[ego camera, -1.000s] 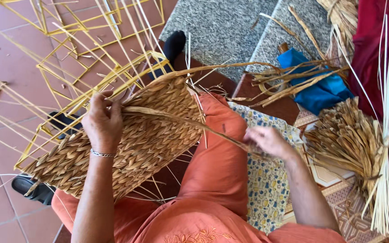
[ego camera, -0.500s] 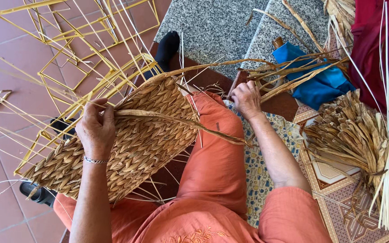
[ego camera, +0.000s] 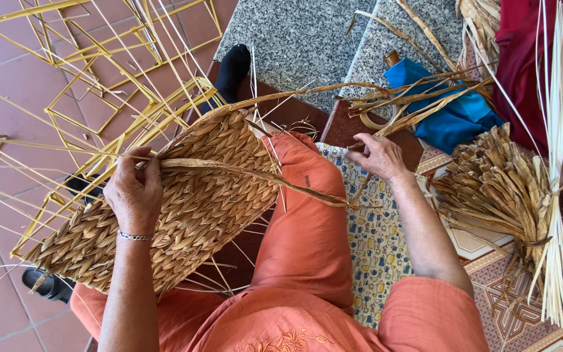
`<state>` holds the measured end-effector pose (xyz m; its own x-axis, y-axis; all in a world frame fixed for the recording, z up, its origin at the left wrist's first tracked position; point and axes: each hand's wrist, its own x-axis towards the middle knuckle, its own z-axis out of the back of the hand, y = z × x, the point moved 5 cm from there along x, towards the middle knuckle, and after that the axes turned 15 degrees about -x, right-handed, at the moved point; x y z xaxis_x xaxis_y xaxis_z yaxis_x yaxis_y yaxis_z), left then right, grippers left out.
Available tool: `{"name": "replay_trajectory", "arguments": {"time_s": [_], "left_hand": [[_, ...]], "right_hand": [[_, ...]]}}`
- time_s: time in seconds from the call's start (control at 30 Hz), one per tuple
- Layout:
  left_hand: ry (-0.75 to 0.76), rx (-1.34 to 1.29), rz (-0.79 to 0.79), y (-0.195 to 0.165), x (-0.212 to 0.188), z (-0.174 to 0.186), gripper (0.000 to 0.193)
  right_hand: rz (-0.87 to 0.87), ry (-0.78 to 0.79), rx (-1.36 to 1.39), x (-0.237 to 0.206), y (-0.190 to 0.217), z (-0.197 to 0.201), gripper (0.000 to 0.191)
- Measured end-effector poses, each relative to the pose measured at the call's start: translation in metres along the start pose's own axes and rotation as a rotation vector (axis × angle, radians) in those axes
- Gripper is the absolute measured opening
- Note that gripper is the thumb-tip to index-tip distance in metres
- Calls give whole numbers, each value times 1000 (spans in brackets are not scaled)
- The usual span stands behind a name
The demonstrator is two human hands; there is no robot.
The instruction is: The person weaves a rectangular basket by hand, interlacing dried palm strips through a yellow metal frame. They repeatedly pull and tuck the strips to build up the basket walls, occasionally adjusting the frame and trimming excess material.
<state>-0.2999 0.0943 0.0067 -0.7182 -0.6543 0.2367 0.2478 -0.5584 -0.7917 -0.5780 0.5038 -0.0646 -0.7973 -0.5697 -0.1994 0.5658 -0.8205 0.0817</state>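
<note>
A woven straw basket (ego camera: 190,202) on a yellow wire frame rests on my lap, over orange trousers. My left hand (ego camera: 135,189) grips its upper rim and pinches a long dried leaf strand (ego camera: 262,176) that trails to the right across my knee. My right hand (ego camera: 378,156) reaches to the right, its fingers closed around dried leaf strands (ego camera: 412,107) that lie on the stone step by a blue cloth.
Empty yellow wire frames (ego camera: 99,58) lie on the red tile floor at upper left. A bundle of dried leaves (ego camera: 503,189) and pale straight stalks (ego camera: 555,163) sit at right. A blue cloth (ego camera: 451,111), red cloth (ego camera: 535,72), grey granite steps (ego camera: 294,39) and a patterned cushion (ego camera: 373,241).
My right hand has gone from beside my thigh up and right to the loose strands by the step. The left hand has stayed on the basket rim.
</note>
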Motion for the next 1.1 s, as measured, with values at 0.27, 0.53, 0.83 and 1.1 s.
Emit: {"name": "replay_trajectory", "arguments": {"time_s": [0.27,0.53,0.83,1.1], "left_hand": [[24,8,-12,-2,1,0,17],[0,-21,-70,-1,4,3,18],[-26,-100,108,17,16,-1,20],[-182,-74,-230,25,17,-3,16]], "right_hand": [[-259,132,192,6,-9,-9,41],[-434,334,503,11,-9,-5,46],[133,-421,-208,21,42,23,13],[501,-368,606,57,213,81,9]]}}
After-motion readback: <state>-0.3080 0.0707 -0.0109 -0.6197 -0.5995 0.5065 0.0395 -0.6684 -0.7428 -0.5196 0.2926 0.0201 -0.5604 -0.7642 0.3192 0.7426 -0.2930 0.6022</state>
